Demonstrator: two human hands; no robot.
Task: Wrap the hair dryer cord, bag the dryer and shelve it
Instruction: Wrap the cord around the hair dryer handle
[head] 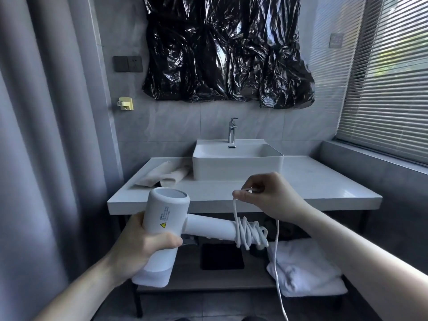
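Below the counter (301, 181) edge, left hand (139, 246) grips the hair dryer (162, 218); right hand (266, 195) fingers pinch the cord (235, 212) at 12 o'clock of several handle turns. Slack, bagging, shelving remain.

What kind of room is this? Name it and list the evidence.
Most likely a bathroom. A white vessel sink with a chrome faucet stands on a pale vanity counter, the walls are grey tile, and folded white towels lie on the shelf below.
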